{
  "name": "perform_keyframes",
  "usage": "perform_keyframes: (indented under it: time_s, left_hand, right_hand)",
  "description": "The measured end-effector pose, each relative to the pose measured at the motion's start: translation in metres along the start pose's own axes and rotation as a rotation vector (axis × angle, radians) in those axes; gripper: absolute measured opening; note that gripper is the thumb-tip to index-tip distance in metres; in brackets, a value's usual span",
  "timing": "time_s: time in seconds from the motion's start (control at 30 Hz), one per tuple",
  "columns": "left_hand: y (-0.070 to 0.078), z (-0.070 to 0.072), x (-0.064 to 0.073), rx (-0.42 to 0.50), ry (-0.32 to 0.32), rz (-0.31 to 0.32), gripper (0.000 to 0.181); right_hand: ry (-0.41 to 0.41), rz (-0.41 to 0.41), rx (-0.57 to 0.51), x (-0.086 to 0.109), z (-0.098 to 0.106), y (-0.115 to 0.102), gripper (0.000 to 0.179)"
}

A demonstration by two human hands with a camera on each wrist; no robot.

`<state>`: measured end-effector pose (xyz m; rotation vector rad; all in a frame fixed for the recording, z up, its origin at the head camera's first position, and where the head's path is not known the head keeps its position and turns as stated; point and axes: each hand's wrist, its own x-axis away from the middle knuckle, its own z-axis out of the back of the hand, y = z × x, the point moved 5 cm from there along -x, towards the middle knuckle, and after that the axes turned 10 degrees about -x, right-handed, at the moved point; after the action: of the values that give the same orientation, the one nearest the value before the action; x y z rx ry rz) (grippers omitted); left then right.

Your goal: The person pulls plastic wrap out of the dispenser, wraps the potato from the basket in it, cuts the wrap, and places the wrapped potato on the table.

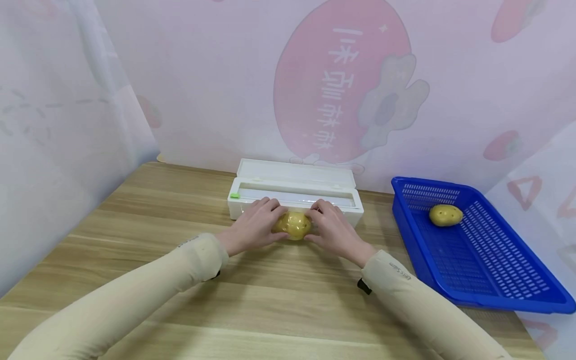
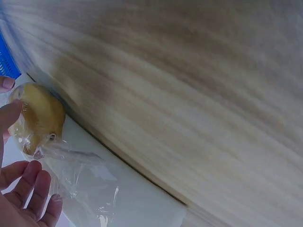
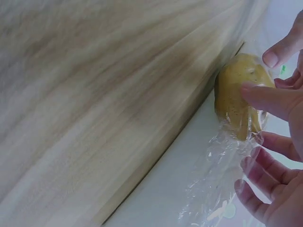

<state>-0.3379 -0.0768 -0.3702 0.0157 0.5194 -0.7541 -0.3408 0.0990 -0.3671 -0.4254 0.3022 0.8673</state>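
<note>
Beige sleeves (image 1: 148, 292) are seen nearest. At their far ends, a potato (image 1: 295, 226) partly covered in clear film (image 2: 102, 189) is gripped between the left hand (image 1: 258, 224) and the right hand (image 1: 336, 232), with thumbs set against its near side and fingers bent about its ends. Just beyond the fingers, a white box (image 1: 344, 213) is seen with its lid (image 1: 294, 172) raised; well to their right, another potato (image 1: 445, 215) is held in a blue basket (image 1: 531, 301). The loose film should probably be drawn snug and smoothed evenly, so that creases are avoided.
</note>
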Motion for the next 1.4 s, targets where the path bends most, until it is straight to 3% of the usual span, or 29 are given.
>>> perform_keyframes:
  time_s: [0.43, 0.63, 0.87, 1.0, 1.17, 1.4]
  left_hand:
    - [-0.009, 0.011, -0.001, -0.015, 0.093, 0.028, 0.055]
    - [-0.036, 0.022, 0.003, 0.072, 0.131, 0.124, 0.060]
    - [-0.087, 0.021, 0.025, 0.311, 0.064, 0.366, 0.063]
    - [-0.107, 0.016, 0.038, 0.409, 0.011, 0.441, 0.061]
    - [-0.119, 0.008, 0.048, 0.491, -0.036, 0.489, 0.055]
    - [-0.124, 0.002, 0.053, 0.565, -0.079, 0.560, 0.058]
  right_hand:
    - [0.013, -0.021, 0.003, -0.008, 0.003, -0.004, 0.046]
    - [0.043, -0.051, -0.078, -0.018, 0.007, -0.007, 0.041]
    - [0.065, -0.072, -0.173, -0.031, 0.012, -0.013, 0.036]
    - [0.074, -0.074, -0.233, -0.039, 0.016, -0.018, 0.033]
    - [0.059, -0.070, -0.288, -0.050, 0.017, -0.027, 0.031]
    - [0.044, -0.036, -0.400, -0.072, 0.016, -0.046, 0.029]
